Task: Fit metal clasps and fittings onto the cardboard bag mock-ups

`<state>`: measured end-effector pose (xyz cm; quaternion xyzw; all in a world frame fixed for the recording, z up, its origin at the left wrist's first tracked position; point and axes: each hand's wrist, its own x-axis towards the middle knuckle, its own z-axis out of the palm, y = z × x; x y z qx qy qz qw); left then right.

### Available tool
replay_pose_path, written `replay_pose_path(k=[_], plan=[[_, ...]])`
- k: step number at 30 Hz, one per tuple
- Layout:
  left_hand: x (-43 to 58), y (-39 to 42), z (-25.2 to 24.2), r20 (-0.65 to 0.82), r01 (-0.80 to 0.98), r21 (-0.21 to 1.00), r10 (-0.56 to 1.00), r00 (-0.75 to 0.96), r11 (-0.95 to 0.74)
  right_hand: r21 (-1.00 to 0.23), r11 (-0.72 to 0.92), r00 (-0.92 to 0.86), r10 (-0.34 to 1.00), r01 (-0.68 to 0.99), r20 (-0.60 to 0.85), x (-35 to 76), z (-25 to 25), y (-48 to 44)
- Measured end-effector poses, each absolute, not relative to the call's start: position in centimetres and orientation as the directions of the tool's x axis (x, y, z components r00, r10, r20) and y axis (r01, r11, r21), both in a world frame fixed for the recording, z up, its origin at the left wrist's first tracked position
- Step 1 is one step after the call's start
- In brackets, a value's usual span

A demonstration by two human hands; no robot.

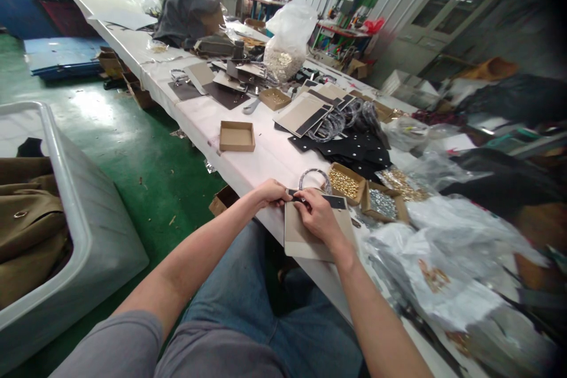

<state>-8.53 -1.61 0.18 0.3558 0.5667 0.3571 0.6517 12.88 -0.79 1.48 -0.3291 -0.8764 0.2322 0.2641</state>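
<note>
A beige panel (pixel 295 236) with a black strip along its top lies at the table's front edge, before my body. A ring-shaped handle in clear wrap (pixel 315 172) stands out from its far edge. My left hand (pixel 272 192) is closed at the panel's top left corner, thumb and fingers pinching its edge. Over the black strip, my right hand (pixel 318 214) is closed in a pinch close to the left fingertips. Whatever small thing it holds is hidden. Just right of the panel sit a box of gold-coloured hardware (pixel 344 183) and a box of silver-coloured hardware (pixel 381 203).
An open cardboard box (pixel 237 136) stands left on the white table (pixel 199 115). Stacked beige panels (pixel 303 112) and black dotted pieces (pixel 349 150) lie beyond my hands. Plastic bags (pixel 443 260) crowd the right. A grey bin (pixel 97 236) with brown material stands left.
</note>
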Motion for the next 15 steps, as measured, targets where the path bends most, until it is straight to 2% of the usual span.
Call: replay_pose_path(k=[5, 8, 12, 15], plan=[[-8.6, -1.5, -0.1, -0.481, -0.044, 0.872, 0.87, 0.105, 0.487, -0.595, 0.666, -0.639, 0.706, 0.451, 0.306, 13.0, 1.6, -0.8], [-8.6, -1.5, -0.4, -0.47, -0.039, 0.878, 0.875, 0.12, 0.477, -0.663, 0.623, -0.634, 0.721, 0.416, 0.28, 13.7, 1.9, -0.4], [-8.5, -1.5, -0.7, -0.458, -0.038, 0.883, 0.877, 0.141, 0.468, -0.827, 0.421, -0.557, 0.814, 0.372, 0.164, 14.7, 2.2, 0.4], [-8.5, -1.5, -0.9, -0.448, -0.033, 0.888, 0.878, 0.167, 0.46, -0.898, 0.241, -0.464, 0.884, 0.367, 0.047, 14.7, 2.1, 1.0]])
